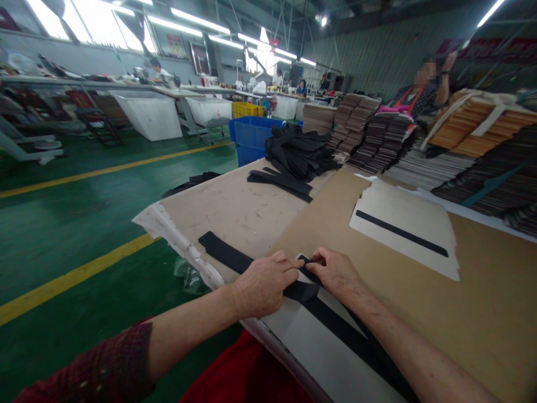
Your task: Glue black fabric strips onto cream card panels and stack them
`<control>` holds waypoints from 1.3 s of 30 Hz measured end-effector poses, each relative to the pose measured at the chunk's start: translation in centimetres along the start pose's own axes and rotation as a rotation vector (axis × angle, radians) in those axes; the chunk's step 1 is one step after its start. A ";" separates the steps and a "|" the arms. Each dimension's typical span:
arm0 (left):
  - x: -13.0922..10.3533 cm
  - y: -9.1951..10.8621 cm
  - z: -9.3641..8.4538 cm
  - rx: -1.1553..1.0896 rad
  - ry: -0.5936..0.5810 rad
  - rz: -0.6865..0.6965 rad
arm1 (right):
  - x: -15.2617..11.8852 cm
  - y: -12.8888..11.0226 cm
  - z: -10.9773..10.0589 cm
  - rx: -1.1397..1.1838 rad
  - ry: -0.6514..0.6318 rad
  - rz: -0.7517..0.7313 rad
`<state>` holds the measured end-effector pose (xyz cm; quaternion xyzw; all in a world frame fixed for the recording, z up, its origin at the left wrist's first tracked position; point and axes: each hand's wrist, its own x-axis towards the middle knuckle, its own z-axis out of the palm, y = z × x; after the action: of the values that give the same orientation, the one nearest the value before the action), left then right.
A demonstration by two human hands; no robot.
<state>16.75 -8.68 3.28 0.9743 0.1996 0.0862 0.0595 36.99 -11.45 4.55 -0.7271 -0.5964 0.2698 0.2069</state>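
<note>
My left hand is closed around a bundle of black strips, whose ends stick out on both sides of it. Its fingertips meet those of my right hand at the end of a black strip. My right thumb and fingers pinch that strip end. Below lies a pale sheet, with a long black strip across it running toward me. My right forearm hides part of the strips there.
Another pale sheet bearing one black strip lies at the right of the table. A black strip pile is at the far edge, near a blue crate. Stacked pieces line the back; a person stands behind.
</note>
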 end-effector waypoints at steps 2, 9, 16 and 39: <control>0.1 0.0 -0.1 0.010 -0.011 -0.013 | 0.1 -0.1 0.1 -0.002 0.003 -0.009; 0.3 -0.1 -0.3 -0.024 -0.022 -0.010 | -2.8 0.7 -4.1 0.236 -0.228 0.055; 0.4 -0.3 -0.2 -0.078 -0.008 -0.054 | -9.5 9.8 -10.4 0.427 -0.321 0.221; 0.4 -1.3 0.7 -0.050 0.057 -0.051 | -14.7 11.9 -6.2 0.206 0.279 0.403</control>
<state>16.80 -7.38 2.43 0.9642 0.2239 0.1172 0.0801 47.83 -28.13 4.04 -0.8365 -0.3747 0.2621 0.3020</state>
